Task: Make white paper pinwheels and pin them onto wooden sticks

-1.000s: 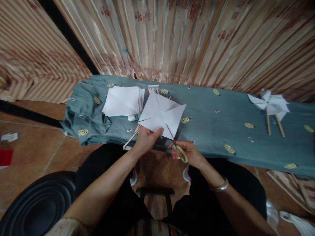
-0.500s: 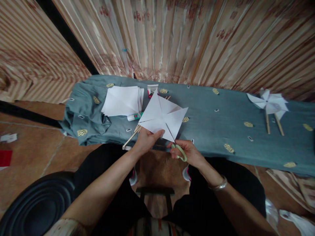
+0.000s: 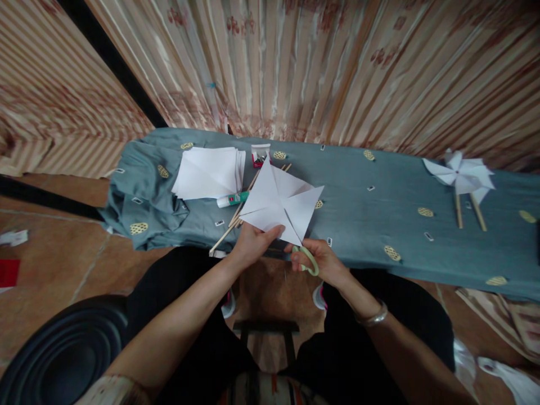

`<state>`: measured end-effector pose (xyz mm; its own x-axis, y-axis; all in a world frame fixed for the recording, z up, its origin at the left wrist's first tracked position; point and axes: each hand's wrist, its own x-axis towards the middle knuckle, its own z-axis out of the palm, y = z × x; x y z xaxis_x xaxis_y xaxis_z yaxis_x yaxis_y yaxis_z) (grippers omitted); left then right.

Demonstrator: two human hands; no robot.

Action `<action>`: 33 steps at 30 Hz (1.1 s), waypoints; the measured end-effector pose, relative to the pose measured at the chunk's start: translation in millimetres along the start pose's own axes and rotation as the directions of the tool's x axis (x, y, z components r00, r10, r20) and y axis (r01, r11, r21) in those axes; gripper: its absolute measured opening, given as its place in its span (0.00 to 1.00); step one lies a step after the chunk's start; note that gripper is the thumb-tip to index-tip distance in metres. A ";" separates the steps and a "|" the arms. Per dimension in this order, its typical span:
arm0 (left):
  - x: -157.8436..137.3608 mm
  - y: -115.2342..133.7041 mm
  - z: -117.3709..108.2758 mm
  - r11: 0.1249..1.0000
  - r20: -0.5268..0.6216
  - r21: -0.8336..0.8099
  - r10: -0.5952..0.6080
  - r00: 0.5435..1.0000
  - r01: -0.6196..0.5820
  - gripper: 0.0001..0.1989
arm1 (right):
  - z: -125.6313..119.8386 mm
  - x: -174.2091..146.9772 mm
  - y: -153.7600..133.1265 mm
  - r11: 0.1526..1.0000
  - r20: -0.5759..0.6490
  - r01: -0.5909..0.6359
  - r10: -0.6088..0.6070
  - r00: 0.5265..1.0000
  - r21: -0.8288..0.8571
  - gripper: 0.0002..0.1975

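My left hand [image 3: 256,243] grips the lower edge of a white square sheet of paper [image 3: 270,197], thumb on top. Slits run into the paper from its corners toward the middle. My right hand [image 3: 323,260] is closed on scissors [image 3: 311,263] with pale green handles, at the paper's lower right corner. The scissor blades are mostly hidden by the paper and fingers. Under and beside the sheet lie thin wooden sticks [image 3: 223,239] and a green and white glue stick [image 3: 233,199]. A small red and white box [image 3: 260,154] with metal bits stands just behind the paper.
A stack of white paper [image 3: 208,173] lies to the left on the grey-green cloth [image 3: 358,219]. Paper pinwheels on sticks [image 3: 458,173] rest at the far right. Pleated curtains [image 3: 295,67] hang behind, and a black round stool [image 3: 67,349] stands at lower left.
The scissor blades, seen along the slit before, are now barely visible at the corner. The paper has shifted slightly right and down. Both hands keep their hold.
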<state>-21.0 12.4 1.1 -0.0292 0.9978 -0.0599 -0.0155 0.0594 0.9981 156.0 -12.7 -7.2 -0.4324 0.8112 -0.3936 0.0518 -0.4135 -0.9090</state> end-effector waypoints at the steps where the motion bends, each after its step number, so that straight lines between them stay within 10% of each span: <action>1: 0.2 -0.2 -0.1 1.000 -0.002 0.001 0.005 1.000 -0.005 0.12 | 0.3 0.1 0.5 1.000 0.000 -0.005 0.005 1.000 0.004 0.24; 33: -2.1 5.9 -1.7 0.997 -0.005 0.002 -0.072 0.997 0.072 0.23 | 3.2 0.9 -0.6 0.997 -0.064 -0.051 0.055 0.996 0.063 0.25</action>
<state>-22.7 10.6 7.2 -0.0331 0.9907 -0.1319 -0.0151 0.1315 0.9912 152.6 -13.0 -6.5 -0.3705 0.8122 -0.4506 0.0170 -0.4792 -0.8776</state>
